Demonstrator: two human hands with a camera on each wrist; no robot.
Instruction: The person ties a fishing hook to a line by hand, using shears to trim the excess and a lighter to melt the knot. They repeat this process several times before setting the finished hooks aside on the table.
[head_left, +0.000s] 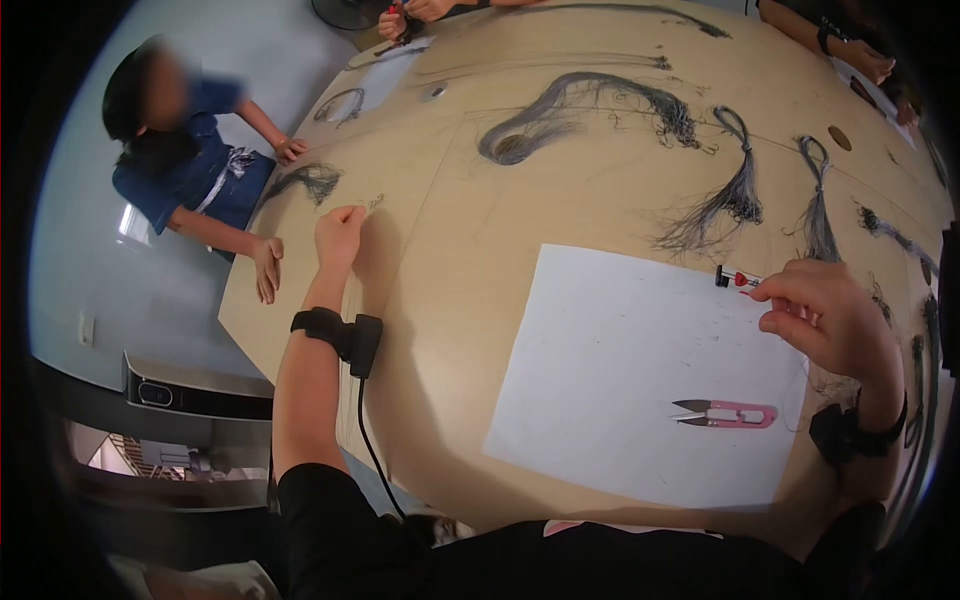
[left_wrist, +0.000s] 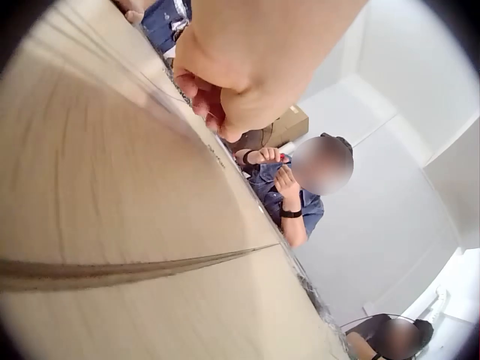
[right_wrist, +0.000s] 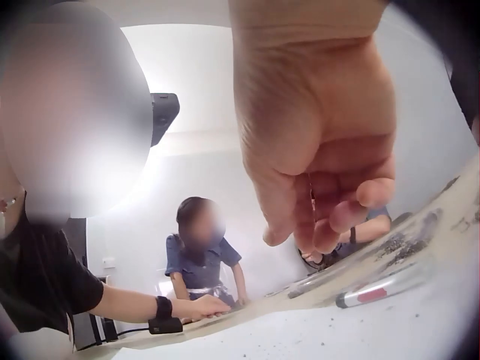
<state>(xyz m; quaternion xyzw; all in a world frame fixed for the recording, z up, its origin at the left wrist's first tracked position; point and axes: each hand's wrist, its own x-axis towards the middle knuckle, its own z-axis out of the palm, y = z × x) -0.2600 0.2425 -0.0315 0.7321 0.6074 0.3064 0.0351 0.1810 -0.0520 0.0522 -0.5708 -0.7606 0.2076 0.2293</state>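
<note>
My left hand (head_left: 340, 238) is held over the left side of the table with its fingers curled, close to some small hooks (head_left: 375, 203). In the left wrist view a fine line (left_wrist: 214, 115) shows at its fingertips. On the right, my right hand (head_left: 825, 310) hovers above the upper corner of a white paper sheet (head_left: 600, 370). A thin strand (right_wrist: 312, 195) runs between its bent fingers in the right wrist view. Just beyond the fingertips lies a clear tube with a black end and red mark (right_wrist: 367, 294). Pink-handled thread snips (head_left: 735, 414) lie on the sheet below that hand.
Bundles of grey line with hooks lie across the table (head_left: 440, 400), among them a long one (head_left: 600, 85) and a looped one (head_left: 740, 170). A person (head_left: 190, 150) stands at the left edge, hands on the tabletop. Other people's hands work at the far side.
</note>
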